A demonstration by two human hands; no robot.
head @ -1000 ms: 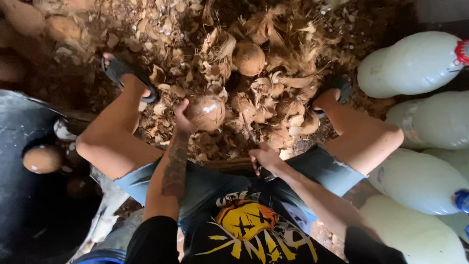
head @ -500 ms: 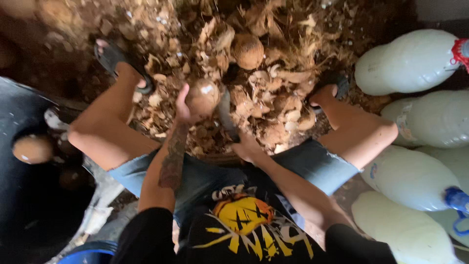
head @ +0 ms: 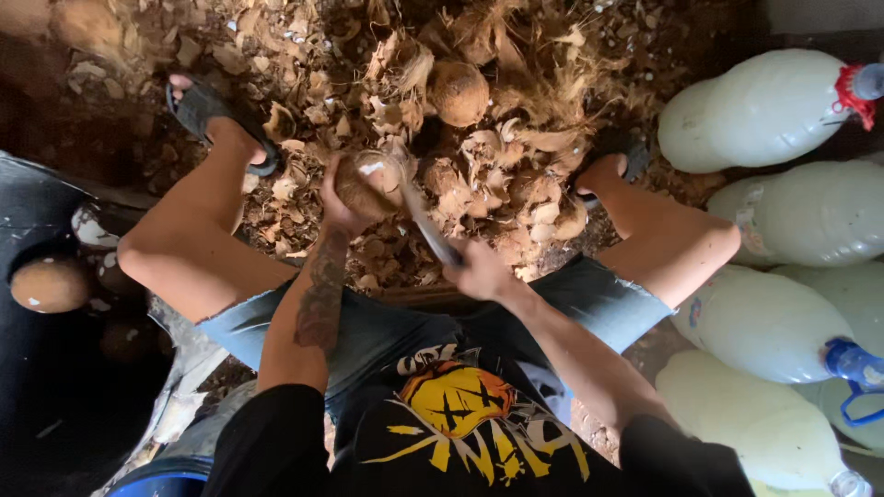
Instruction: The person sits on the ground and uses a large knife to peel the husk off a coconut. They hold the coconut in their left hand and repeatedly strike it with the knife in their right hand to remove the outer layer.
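- Head view: left hand (head: 339, 204) is wrapped around a brown coconut (head: 368, 184), held up between the knees over the husk scraps (head: 497, 198) on the floor.
- Right hand (head: 479, 273) is clenched on a knife (head: 425, 225), blade touching the coconut's right side.
- Another coconut (head: 459, 92) lies further out, milky white jugs (head: 755, 110) on the right.
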